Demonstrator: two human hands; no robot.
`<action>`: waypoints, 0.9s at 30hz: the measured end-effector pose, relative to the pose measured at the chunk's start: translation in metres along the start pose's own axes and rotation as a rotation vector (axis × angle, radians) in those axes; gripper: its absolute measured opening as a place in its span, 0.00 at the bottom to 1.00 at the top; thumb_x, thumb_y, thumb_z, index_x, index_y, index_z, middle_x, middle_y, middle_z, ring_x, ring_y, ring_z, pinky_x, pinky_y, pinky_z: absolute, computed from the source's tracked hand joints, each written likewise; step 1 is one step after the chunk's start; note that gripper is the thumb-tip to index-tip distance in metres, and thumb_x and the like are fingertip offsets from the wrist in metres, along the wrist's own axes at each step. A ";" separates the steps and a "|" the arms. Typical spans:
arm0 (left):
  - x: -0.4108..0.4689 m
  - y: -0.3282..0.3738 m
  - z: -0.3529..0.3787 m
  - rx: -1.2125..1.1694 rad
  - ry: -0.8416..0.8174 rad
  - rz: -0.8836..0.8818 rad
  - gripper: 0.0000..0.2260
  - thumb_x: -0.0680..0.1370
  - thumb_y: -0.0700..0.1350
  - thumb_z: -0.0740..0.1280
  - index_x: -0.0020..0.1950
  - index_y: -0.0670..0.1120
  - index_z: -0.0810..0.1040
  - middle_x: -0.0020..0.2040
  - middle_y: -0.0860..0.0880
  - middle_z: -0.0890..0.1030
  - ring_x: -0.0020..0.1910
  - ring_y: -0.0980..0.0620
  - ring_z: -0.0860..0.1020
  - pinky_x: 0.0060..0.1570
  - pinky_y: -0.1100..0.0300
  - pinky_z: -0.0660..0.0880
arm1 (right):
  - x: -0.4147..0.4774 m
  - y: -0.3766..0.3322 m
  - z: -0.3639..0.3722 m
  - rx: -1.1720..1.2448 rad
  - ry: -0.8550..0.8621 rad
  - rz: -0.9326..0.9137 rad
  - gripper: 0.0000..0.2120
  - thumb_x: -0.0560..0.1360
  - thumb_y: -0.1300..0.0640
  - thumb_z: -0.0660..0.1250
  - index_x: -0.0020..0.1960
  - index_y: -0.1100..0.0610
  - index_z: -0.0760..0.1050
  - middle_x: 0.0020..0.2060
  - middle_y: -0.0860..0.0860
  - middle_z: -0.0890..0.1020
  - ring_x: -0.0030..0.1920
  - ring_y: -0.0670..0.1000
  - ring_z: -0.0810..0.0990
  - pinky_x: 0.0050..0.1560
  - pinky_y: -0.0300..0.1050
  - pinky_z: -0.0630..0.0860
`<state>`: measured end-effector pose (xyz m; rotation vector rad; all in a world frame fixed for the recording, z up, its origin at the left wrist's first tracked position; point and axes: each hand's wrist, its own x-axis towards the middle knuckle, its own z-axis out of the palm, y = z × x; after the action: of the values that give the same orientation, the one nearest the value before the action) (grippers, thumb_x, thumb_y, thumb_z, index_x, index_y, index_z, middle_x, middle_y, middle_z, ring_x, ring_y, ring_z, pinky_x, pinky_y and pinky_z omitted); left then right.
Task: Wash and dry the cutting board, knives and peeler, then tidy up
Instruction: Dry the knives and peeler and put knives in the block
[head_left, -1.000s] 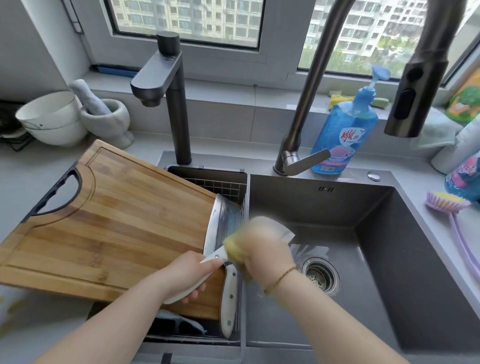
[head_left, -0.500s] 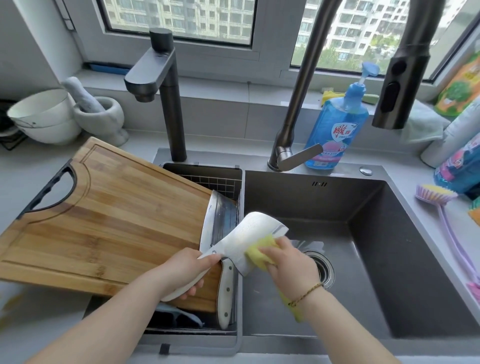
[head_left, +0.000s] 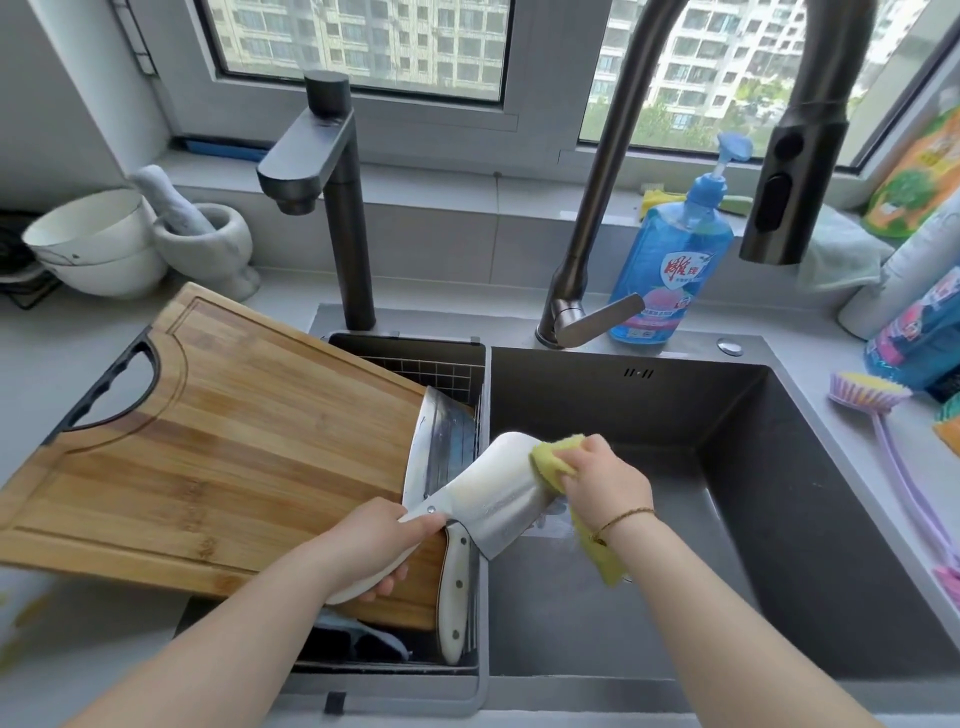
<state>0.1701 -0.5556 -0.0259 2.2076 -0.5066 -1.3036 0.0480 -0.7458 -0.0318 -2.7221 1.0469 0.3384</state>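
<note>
My left hand (head_left: 371, 543) grips the white handle of a cleaver (head_left: 493, 499), holding its broad blade over the left edge of the dark sink (head_left: 779, 519). My right hand (head_left: 605, 480) presses a yellow sponge (head_left: 553, 460) against the far end of that blade. A second white-handled knife (head_left: 451, 551) lies in the wire basket (head_left: 441, 371) left of the sink, its blade beside the bamboo cutting board (head_left: 223, 441). The board rests tilted, partly on the counter and partly over the basket. No peeler is visible.
Two dark taps (head_left: 332, 171) (head_left: 597, 208) rise behind the sink, with a blue soap bottle (head_left: 670, 260) between them and the spray head (head_left: 789, 171). White bowls (head_left: 93, 239) and a mortar (head_left: 208, 244) stand back left. A purple dish brush (head_left: 893, 431) lies on the right counter.
My right hand has slid the sponge along the cleaver blade from near the handle out to the far end. My left hand keeps the cleaver in about the same place.
</note>
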 end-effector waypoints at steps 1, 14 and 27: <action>0.000 -0.001 0.001 -0.009 0.000 0.004 0.17 0.78 0.58 0.60 0.41 0.44 0.71 0.29 0.48 0.72 0.20 0.55 0.68 0.22 0.67 0.65 | -0.007 -0.006 0.000 -0.025 0.004 -0.029 0.15 0.79 0.56 0.54 0.63 0.48 0.71 0.61 0.52 0.67 0.57 0.55 0.75 0.45 0.43 0.67; 0.005 -0.007 0.006 -0.035 0.001 0.015 0.18 0.78 0.57 0.60 0.38 0.44 0.69 0.27 0.49 0.71 0.17 0.56 0.68 0.21 0.65 0.64 | -0.011 -0.065 -0.006 -0.054 0.026 -0.155 0.13 0.77 0.61 0.57 0.61 0.56 0.70 0.61 0.55 0.67 0.57 0.55 0.74 0.42 0.45 0.64; 0.003 -0.007 0.004 -0.039 -0.010 0.027 0.17 0.78 0.57 0.60 0.38 0.45 0.69 0.27 0.49 0.71 0.17 0.57 0.67 0.20 0.67 0.64 | -0.039 -0.061 0.010 0.059 -0.033 -0.253 0.16 0.79 0.56 0.55 0.66 0.47 0.68 0.65 0.50 0.64 0.58 0.54 0.74 0.45 0.42 0.65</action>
<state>0.1685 -0.5533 -0.0338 2.1559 -0.5091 -1.3006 0.0597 -0.6742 -0.0239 -2.7428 0.6816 0.3036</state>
